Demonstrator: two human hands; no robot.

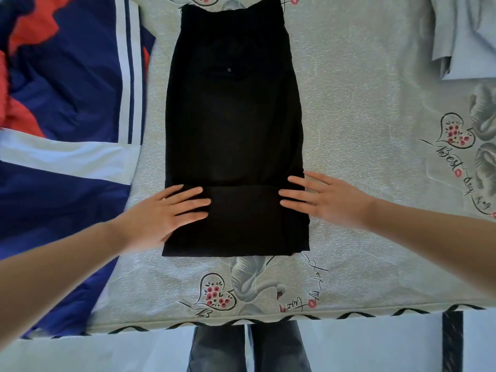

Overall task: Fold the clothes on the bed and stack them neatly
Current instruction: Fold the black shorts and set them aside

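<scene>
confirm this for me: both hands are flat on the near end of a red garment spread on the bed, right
Not quite: the garment is black, not red, as the head view shows. The left hand and right hand do lie flat on its near end, on the bed.

I see long garment (233, 124) lying lengthwise on bed (362, 124), centre, near end folded over itself. My left hand (163, 213) flat on its near left edge, right hand (319, 197) flat on near right edge. Quilt (67, 103) left of garment. Folded cloth (461, 36) far right. My legs (249, 347) before bed edge.
</scene>
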